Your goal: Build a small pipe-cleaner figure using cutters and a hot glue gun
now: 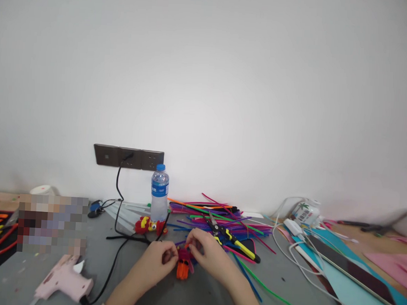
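A small pipe cleaner figure (182, 270), orange below and magenta above with dark spots between, is held just over the grey mat between both hands. My left hand (162, 260) is closed in a pinch at its left side; what the fingertips grip, if anything, is too small to make out. From the right, my right hand (209, 256) has thumb and curled fingers closed on the figure's magenta top, where a bit of orange shows. Behind my left hand lies a red and yellow pipe cleaner piece (150, 225) with a round eye on it.
A pile of colored pipe cleaners (233, 225) lies behind my right hand, with yellow-black pliers (237, 244) on top. A water bottle (159, 191) stands by the wall. At left is a pink glue gun (65, 280) with a black cord; at right a phone (353, 271) and white cables.
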`<state>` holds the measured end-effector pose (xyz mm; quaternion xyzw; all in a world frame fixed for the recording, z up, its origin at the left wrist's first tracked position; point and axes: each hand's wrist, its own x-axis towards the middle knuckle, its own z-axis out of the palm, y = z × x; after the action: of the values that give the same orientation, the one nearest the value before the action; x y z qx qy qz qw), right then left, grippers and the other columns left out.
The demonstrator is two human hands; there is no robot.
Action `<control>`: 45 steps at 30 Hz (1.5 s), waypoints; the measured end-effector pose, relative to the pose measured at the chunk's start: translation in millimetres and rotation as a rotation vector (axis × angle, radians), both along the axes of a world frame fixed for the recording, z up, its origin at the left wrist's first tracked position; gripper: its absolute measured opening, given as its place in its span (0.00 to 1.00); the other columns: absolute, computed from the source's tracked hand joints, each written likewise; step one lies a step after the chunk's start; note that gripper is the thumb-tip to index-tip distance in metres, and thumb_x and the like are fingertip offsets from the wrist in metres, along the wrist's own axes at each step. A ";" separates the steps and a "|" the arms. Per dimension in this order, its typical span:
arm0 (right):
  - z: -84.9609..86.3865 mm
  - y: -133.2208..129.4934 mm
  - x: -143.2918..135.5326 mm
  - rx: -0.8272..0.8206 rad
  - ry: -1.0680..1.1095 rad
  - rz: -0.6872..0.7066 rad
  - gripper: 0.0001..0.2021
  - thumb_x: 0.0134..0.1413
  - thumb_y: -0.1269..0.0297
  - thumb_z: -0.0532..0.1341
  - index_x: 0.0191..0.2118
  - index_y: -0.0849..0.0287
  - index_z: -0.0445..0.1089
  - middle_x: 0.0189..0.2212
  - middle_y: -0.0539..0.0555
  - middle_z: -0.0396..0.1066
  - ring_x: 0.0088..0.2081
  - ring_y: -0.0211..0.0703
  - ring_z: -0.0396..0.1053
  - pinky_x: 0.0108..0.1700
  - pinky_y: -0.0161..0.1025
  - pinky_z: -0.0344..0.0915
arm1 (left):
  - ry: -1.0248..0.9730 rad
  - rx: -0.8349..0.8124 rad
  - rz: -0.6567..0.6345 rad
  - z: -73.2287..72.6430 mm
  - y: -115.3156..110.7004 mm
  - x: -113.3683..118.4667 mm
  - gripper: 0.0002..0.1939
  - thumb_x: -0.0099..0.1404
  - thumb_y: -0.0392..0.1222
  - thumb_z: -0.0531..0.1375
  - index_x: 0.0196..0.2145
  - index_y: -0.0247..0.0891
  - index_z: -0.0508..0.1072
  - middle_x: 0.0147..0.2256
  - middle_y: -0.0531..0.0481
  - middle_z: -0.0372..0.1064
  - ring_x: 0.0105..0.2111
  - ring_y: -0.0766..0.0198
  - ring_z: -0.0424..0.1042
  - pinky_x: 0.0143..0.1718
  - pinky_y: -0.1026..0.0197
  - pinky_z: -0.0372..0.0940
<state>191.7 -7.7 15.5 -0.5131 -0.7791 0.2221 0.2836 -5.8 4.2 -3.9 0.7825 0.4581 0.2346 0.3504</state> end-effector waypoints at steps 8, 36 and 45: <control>0.9 -1.4 -5.8 -0.108 0.085 0.045 0.08 0.48 0.79 0.58 0.30 0.58 0.68 0.26 0.47 0.65 0.29 0.38 0.63 0.31 0.31 0.56 | -0.047 -0.031 0.064 -5.8 5.3 0.5 0.08 0.60 0.41 0.55 0.26 0.37 0.69 0.19 0.58 0.60 0.21 0.65 0.60 0.24 0.65 0.49; -14.8 2.1 -18.8 -0.063 0.054 0.073 0.08 0.47 0.77 0.63 0.25 0.58 0.65 0.25 0.45 0.60 0.29 0.36 0.59 0.31 0.31 0.52 | -0.049 -0.017 0.057 -4.6 4.1 0.4 0.07 0.59 0.38 0.54 0.26 0.37 0.69 0.20 0.56 0.63 0.22 0.66 0.61 0.24 0.65 0.51; -1.5 -0.8 -13.1 -0.071 0.068 0.030 0.07 0.48 0.78 0.60 0.28 0.58 0.66 0.25 0.44 0.60 0.29 0.36 0.58 0.32 0.31 0.52 | -0.052 -0.041 0.050 -6.2 3.6 0.3 0.07 0.59 0.40 0.55 0.26 0.37 0.68 0.20 0.56 0.62 0.22 0.66 0.60 0.24 0.64 0.50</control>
<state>178.6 -8.5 14.0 -0.5033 -0.7683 0.2711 0.2879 -5.6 7.9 -10.1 0.7573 0.4728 0.2540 0.3721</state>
